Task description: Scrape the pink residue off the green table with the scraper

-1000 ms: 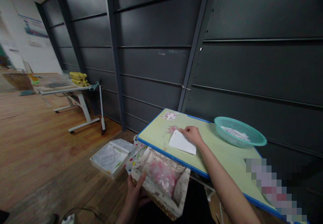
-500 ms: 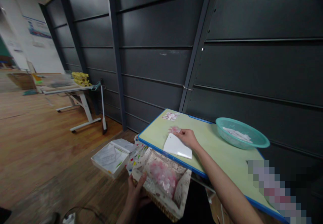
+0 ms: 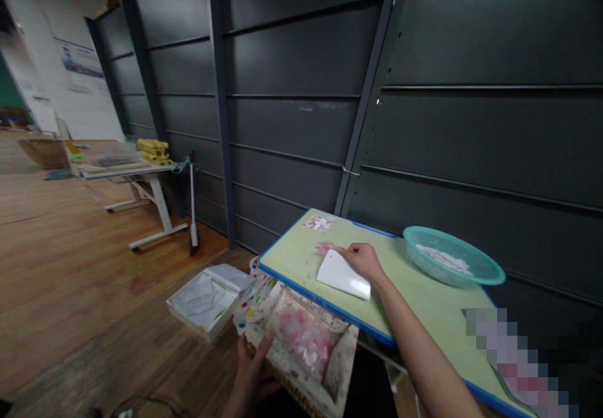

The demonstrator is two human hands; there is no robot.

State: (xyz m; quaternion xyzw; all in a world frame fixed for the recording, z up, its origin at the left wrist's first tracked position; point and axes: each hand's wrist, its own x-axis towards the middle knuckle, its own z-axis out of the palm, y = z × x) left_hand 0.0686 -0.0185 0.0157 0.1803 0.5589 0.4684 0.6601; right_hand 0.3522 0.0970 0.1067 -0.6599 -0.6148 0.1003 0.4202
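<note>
My right hand [image 3: 362, 260] grips a white flat scraper [image 3: 343, 275] by its upper corner, with the blade resting on the pale green tabletop [image 3: 405, 299]. Just beyond the scraper lies a small patch of pink bits [image 3: 324, 248]. A second pile of whitish-pink pieces [image 3: 319, 223] sits near the table's far left corner. Below the table's front edge, my left hand [image 3: 254, 364] holds the near left rim of a lined basket [image 3: 340, 368], its thumb over the edge. Pink and clear flakes [image 3: 306, 339] lie inside the basket.
A green plastic basin [image 3: 487, 273] with white pieces stands at the table's right. An open white box [image 3: 202, 302] is on the floor at left. Further back are a white-legged table [image 3: 162, 201], yellow stacked trays [image 3: 154, 152] and a dark panel wall [image 3: 292, 66].
My right hand and the scraper have shifted slightly right along the tabletop, away from the left edge. My left hand keeps its hold on the basket. The view has tilted a little.
</note>
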